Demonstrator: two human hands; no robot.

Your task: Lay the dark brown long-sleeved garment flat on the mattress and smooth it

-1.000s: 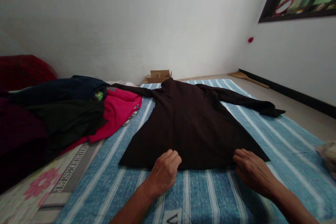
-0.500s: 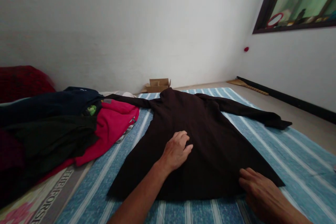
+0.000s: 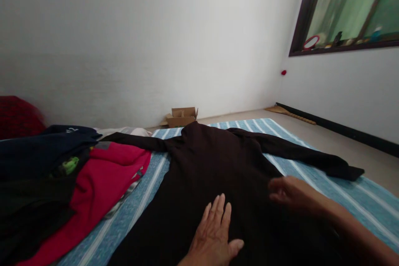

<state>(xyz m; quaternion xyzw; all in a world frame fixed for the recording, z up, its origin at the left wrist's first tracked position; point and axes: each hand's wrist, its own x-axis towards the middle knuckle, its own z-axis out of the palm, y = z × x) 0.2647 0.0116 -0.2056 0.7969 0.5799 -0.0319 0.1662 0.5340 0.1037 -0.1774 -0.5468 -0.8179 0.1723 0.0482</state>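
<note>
A dark brown long-sleeved garment (image 3: 205, 162) lies spread flat on a blue striped mat (image 3: 368, 199), sleeves stretched out to both sides. My left hand (image 3: 215, 232) rests palm down on its lower middle, fingers stretched flat and holding nothing. My right hand (image 3: 289, 193) lies on the cloth further right, near the right sleeve, fingers slightly curled but apart, with nothing in it.
A pile of clothes sits at the left: a pink-red piece (image 3: 102, 178), a navy one (image 3: 40, 149) and a black one. A small cardboard box (image 3: 181, 116) stands by the white wall. Bare floor and a dark skirting run along the right, under a window.
Both hands left the garment's bottom hem and moved up onto its body. The left hand opened from a fist to flat. The view tilted upward and closer.
</note>
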